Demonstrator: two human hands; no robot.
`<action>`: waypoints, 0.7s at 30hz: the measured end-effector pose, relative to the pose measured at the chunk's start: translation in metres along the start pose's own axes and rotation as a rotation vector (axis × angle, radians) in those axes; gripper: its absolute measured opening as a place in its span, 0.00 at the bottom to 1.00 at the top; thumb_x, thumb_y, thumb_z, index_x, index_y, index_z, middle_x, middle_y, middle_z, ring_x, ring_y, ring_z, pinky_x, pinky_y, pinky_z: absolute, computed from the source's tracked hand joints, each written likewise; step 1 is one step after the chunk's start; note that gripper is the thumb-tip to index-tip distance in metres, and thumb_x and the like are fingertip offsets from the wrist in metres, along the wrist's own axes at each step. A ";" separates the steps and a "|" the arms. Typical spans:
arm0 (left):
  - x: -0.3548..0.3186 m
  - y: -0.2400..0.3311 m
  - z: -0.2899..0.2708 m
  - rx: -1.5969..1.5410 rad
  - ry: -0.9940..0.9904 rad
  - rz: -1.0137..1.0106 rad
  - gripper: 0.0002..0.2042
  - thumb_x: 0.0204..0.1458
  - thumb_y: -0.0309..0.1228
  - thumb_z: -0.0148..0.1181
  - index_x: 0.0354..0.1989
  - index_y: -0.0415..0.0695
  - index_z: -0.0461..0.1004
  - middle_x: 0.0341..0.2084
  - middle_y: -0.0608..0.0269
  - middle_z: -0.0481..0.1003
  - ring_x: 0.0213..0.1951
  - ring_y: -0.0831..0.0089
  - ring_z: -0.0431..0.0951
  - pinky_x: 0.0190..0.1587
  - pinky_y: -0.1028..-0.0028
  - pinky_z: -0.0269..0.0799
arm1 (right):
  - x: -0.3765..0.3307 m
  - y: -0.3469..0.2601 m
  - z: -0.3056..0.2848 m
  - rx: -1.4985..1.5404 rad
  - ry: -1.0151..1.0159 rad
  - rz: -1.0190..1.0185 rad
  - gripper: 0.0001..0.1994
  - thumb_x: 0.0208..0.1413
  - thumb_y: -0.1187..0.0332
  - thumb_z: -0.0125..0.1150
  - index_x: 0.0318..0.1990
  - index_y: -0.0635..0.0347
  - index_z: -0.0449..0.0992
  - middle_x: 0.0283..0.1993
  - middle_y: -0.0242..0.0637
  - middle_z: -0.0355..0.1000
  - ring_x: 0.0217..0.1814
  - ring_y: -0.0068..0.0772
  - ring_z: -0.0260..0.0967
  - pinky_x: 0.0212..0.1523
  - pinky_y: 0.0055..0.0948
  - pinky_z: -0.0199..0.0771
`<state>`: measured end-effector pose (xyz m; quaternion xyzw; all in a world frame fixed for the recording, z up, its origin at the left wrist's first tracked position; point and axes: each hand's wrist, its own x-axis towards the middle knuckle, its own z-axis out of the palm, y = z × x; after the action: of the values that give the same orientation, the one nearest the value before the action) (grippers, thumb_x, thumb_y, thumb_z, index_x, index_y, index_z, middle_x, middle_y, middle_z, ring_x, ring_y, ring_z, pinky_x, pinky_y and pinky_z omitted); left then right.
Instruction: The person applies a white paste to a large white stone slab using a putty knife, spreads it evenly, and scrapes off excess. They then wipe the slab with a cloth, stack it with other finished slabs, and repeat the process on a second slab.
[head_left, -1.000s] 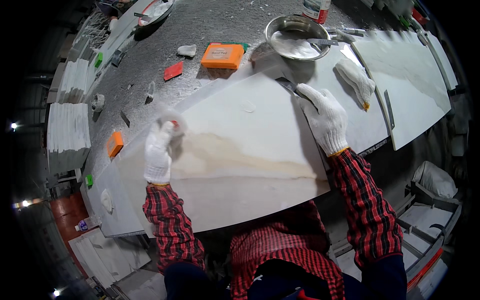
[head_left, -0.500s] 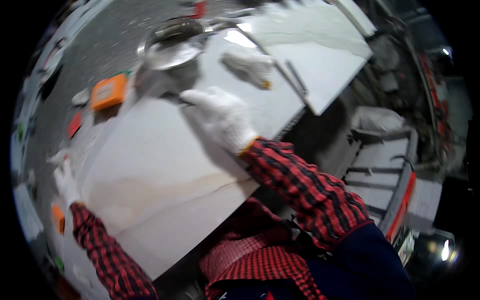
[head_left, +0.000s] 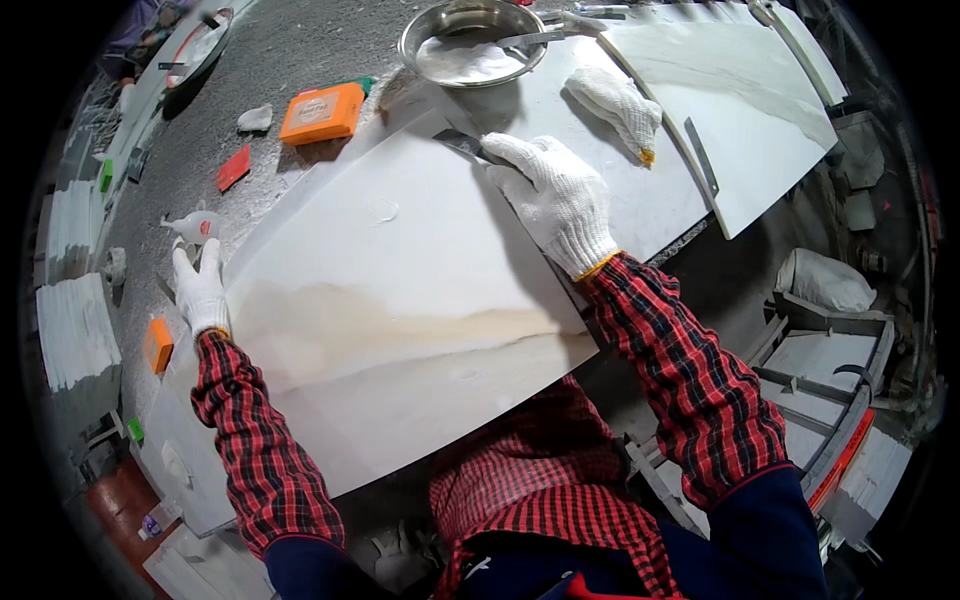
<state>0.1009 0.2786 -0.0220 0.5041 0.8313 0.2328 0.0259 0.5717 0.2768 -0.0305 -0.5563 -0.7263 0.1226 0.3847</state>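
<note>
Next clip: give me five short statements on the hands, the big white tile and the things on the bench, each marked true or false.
1. Both hands wear white knit gloves. True: left hand, right hand.
2. The right hand rests at the far edge of the large white tile. True.
3. The metal bowl sits on the floor. False: it stands on the bench, at the far side.
4. The spare glove is on the left hand. False: it lies loose beside the bowl.
5. The orange block lies left of the bowl. True.
</note>
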 end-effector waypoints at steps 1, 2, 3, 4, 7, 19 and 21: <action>-0.005 -0.007 -0.011 0.054 -0.008 -0.037 0.38 0.57 0.50 0.59 0.68 0.36 0.57 0.65 0.43 0.64 0.63 0.51 0.68 0.65 0.62 0.60 | 0.001 -0.004 0.001 0.012 -0.005 -0.009 0.13 0.54 0.65 0.65 0.48 0.43 0.79 0.34 0.36 0.74 0.35 0.43 0.75 0.35 0.38 0.75; -0.023 -0.001 -0.019 0.011 0.005 -0.033 0.37 0.57 0.48 0.59 0.69 0.35 0.57 0.66 0.43 0.63 0.64 0.51 0.66 0.66 0.63 0.59 | -0.003 -0.005 -0.005 0.014 -0.010 -0.006 0.13 0.55 0.65 0.65 0.48 0.43 0.79 0.34 0.36 0.75 0.35 0.42 0.75 0.35 0.38 0.75; -0.049 0.018 -0.023 -0.035 0.019 -0.025 0.37 0.58 0.47 0.59 0.69 0.35 0.57 0.66 0.43 0.63 0.65 0.51 0.65 0.66 0.63 0.59 | -0.006 -0.003 -0.013 0.013 -0.010 -0.003 0.13 0.55 0.64 0.64 0.48 0.43 0.79 0.35 0.36 0.75 0.36 0.42 0.75 0.36 0.38 0.75; -0.068 0.034 -0.026 -0.081 0.034 -0.011 0.36 0.58 0.45 0.59 0.69 0.35 0.56 0.67 0.43 0.62 0.66 0.51 0.64 0.67 0.63 0.58 | -0.006 -0.003 -0.015 0.008 -0.007 0.002 0.13 0.55 0.65 0.65 0.48 0.45 0.80 0.35 0.36 0.76 0.36 0.42 0.76 0.37 0.37 0.75; -0.132 0.052 -0.022 -0.045 -0.024 0.315 0.31 0.61 0.39 0.58 0.68 0.35 0.59 0.66 0.47 0.65 0.68 0.56 0.62 0.70 0.65 0.52 | -0.003 -0.005 -0.014 0.000 -0.018 0.014 0.13 0.54 0.66 0.66 0.48 0.50 0.82 0.37 0.38 0.77 0.38 0.41 0.77 0.38 0.34 0.76; -0.160 0.171 -0.001 0.152 -0.393 1.071 0.27 0.61 0.46 0.52 0.67 0.47 0.65 0.70 0.55 0.59 0.74 0.51 0.48 0.74 0.50 0.37 | -0.004 -0.004 -0.006 0.021 0.023 -0.021 0.13 0.54 0.64 0.65 0.48 0.44 0.80 0.35 0.37 0.75 0.36 0.43 0.75 0.36 0.39 0.74; -0.147 0.156 0.011 0.182 -0.250 0.945 0.27 0.62 0.45 0.52 0.68 0.47 0.64 0.70 0.55 0.59 0.74 0.51 0.48 0.74 0.52 0.37 | -0.003 -0.003 -0.008 0.004 0.023 -0.027 0.13 0.54 0.64 0.66 0.48 0.43 0.80 0.35 0.36 0.75 0.35 0.43 0.75 0.36 0.39 0.74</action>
<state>0.3048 0.2179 0.0041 0.8501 0.5194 0.0832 -0.0272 0.5753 0.2712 -0.0245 -0.5472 -0.7290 0.1125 0.3956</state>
